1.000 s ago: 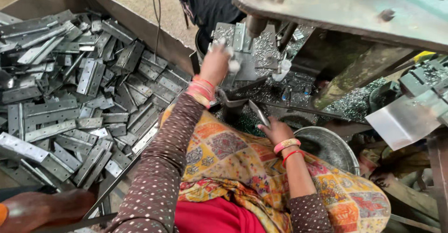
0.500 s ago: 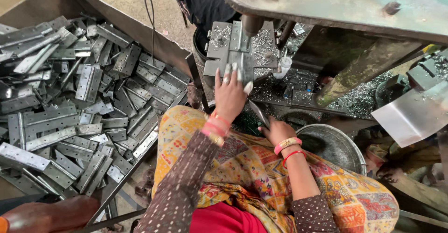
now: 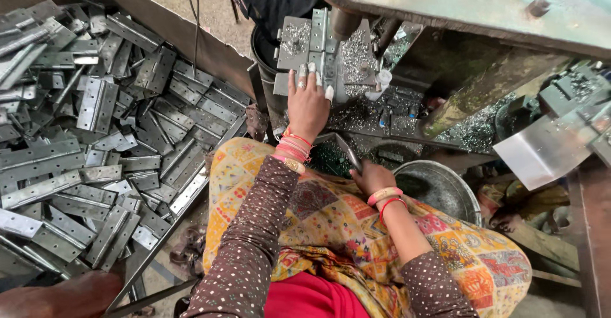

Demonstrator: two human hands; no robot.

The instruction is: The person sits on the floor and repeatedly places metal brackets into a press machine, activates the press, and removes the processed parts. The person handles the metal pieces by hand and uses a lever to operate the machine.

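My left hand (image 3: 308,105) lies flat on a grey metal hinge plate (image 3: 316,44) on the press bed, fingers on top and thumb at its right edge, holding it under the round punch (image 3: 344,24). My right hand (image 3: 372,178) rests low over my lap, closed on a narrow metal strip (image 3: 347,151) that points up and left. Both wrists wear red and pink bangles. Silver shavings (image 3: 356,54) cover the plate and bed.
A large heap of grey hinge plates (image 3: 95,133) fills a bin on the left. A round steel bowl (image 3: 439,187) sits right of my lap. The heavy machine frame (image 3: 458,6) overhangs. A person in dark clothes (image 3: 280,0) stands behind the press.
My left hand has travelled from the upper left onto the press bed and now presses the hinge plate flat. My right hand has stayed low by the bowl.
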